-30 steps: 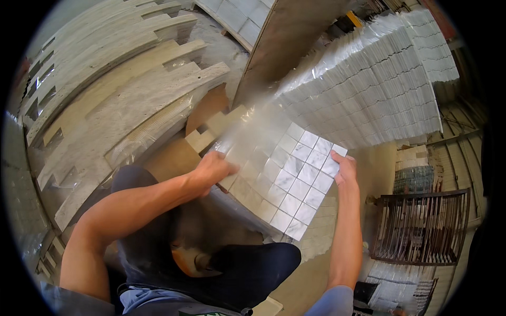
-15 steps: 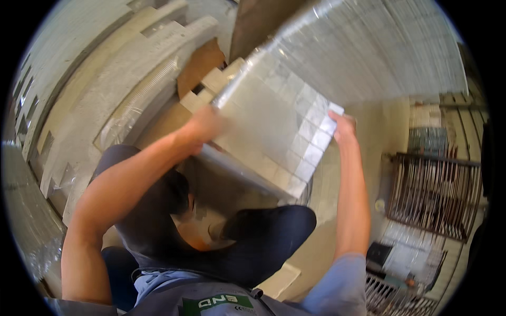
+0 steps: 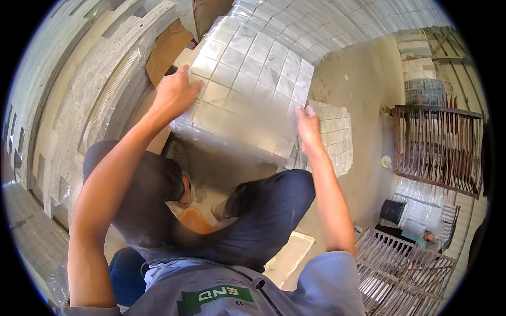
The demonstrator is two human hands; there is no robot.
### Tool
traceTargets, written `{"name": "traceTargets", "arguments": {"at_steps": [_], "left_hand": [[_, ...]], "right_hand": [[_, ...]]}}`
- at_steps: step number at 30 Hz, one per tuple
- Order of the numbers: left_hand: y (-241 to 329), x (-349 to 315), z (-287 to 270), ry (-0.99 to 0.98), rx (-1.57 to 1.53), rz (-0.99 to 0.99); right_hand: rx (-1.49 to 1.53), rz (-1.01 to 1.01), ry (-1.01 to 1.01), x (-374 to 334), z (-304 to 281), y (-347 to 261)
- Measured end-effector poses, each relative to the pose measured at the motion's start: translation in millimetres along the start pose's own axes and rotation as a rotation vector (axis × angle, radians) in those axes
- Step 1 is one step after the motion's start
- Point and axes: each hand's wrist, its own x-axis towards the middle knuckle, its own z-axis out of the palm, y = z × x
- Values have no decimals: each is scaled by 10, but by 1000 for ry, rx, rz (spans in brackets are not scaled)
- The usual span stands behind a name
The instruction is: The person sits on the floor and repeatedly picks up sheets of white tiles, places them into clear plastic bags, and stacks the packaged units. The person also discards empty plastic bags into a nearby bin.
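Note:
A square mosaic tile sheet of pale, grey-veined small tiles lies in front of me, tilted on top of a plastic-wrapped stack. My left hand is closed on its left edge, fingers at the rim and thumb on the face. At the right edge my right hand grips the sheet near its corner. A hazy blur covers the lower right part of the sheet. Beside my right wrist, lower down, is another mosaic sheet of similar pale tiles.
Long stacks of tile sheets stand at the back. Layered pale slabs and a brown cardboard piece are at left. Slatted racks line the right. An orange object lies between my feet; a white tray is near my knee.
The left hand has come to the sheet's left edge. My right hand has moved nearer and left, from the far right corner down along the right edge. The view has also shifted.

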Motion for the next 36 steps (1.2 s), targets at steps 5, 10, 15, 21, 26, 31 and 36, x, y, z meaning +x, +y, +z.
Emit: {"name": "traceTargets", "arguments": {"at_steps": [5, 10, 15, 21, 26, 31, 36], "left_hand": [[92, -7, 73, -16, 92, -30], [81, -33, 76, 18, 130, 40], [58, -22, 167, 35, 140, 5], [-336, 191, 301, 130, 201, 90], [-379, 272, 203, 49, 49, 35], [-355, 269, 209, 48, 121, 61], [-657, 420, 134, 87, 142, 106]], "right_hand": [[-214, -94, 71, -226, 245, 24], [-243, -31, 31, -276, 235, 20], [-422, -64, 45, -160, 229, 130], [-492, -337, 88, 164, 348, 329], [-98, -227, -151, 63, -160, 202], [446, -373, 232, -1463, -1430, 685], [362, 407, 458, -3055, -1716, 2551]]}}
